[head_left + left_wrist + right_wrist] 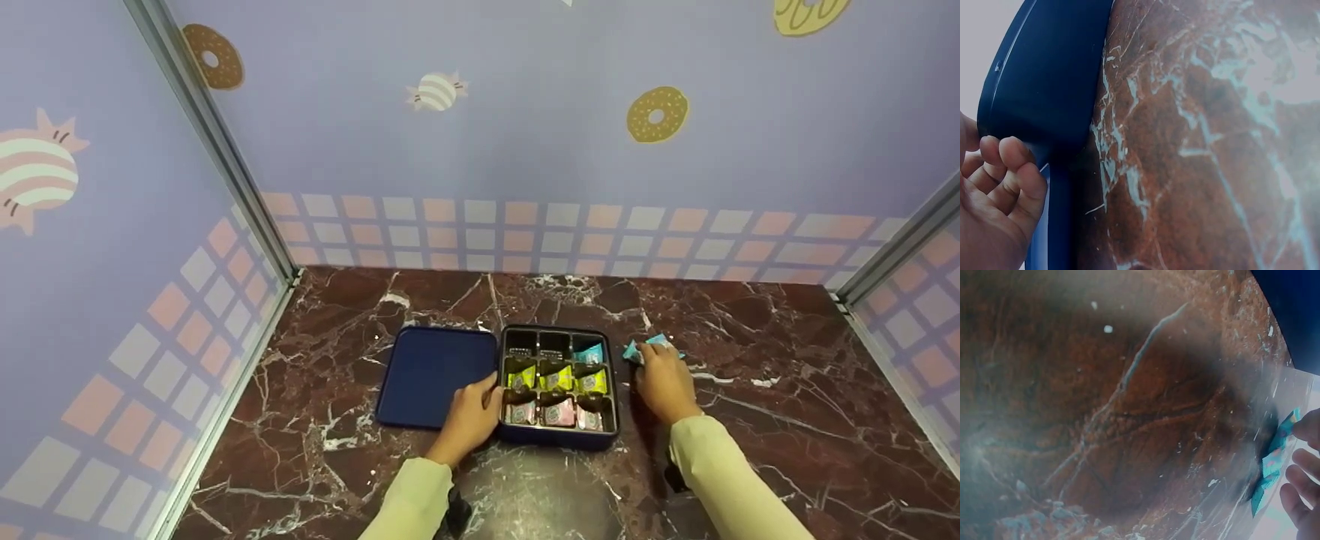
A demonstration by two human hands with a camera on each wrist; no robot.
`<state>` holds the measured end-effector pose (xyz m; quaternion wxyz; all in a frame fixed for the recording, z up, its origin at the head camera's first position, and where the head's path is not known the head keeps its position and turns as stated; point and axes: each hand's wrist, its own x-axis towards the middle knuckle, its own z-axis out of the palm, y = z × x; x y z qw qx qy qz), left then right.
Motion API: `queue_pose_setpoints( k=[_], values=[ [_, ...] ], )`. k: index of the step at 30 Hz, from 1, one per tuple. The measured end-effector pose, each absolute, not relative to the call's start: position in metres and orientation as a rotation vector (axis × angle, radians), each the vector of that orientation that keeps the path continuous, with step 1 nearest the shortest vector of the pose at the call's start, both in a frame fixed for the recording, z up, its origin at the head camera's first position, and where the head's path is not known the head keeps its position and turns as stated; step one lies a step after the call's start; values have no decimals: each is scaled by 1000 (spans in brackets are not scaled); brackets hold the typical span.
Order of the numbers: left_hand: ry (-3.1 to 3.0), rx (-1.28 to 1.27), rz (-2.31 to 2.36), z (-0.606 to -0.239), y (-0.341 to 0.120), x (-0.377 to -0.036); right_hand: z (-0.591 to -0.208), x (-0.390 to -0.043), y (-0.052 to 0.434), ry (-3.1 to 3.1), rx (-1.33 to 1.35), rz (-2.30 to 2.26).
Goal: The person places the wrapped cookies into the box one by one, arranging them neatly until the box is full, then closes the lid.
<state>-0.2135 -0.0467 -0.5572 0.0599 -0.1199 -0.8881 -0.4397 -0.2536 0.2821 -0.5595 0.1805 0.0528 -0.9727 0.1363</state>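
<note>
Hands are both down on the marble table (pixel 765 420), one on each side of a dark blue candy box (pixel 559 433). Left hand (pixel 472 416) sits right at the box's left edge with fingers curled against it, and from the left wrist view those fingers (pixel 1013 169) are bunched together, touching the rim of the blue lid (pixel 433 371), which lies flat just left of the box. Right hand (pixel 664 384) is just beside the box's right side, pinching a teal wrapped candy (pixel 651 346) that rests on the table; the right wrist view shows the fingertips (pixel 1306 464) on the wrapper's edge. Inside the box, the compartments hold yellow candies (pixel 556 377) in the middle row, pink ones (pixel 559 412) in the near row, and one teal piece (pixel 591 354) in the far right slot.
</note>
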Motion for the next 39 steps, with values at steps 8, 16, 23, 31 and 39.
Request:
queue_pose_setpoints(
  k=[8, 16, 23, 31, 39],
  values=[
    [-2697, -372, -1344, -556, -46, -214, -561, -252, 284, -2752, 148, 374],
    [-2696, -369, -1340, -554, -46, -215, -561, -252, 283, -2723, 146, 422],
    [-2692, -379, -1312, -553, -46, -215, -561, -249, 283, -2778, 159, 439],
    [-2695, -369, -1318, -554, -46, -215, -562, -246, 283, -2767, 145, 411],
    [-2683, -372, -1322, -555, -46, -214, -562, -247, 281, -2752, 182, 395]
  ],
)
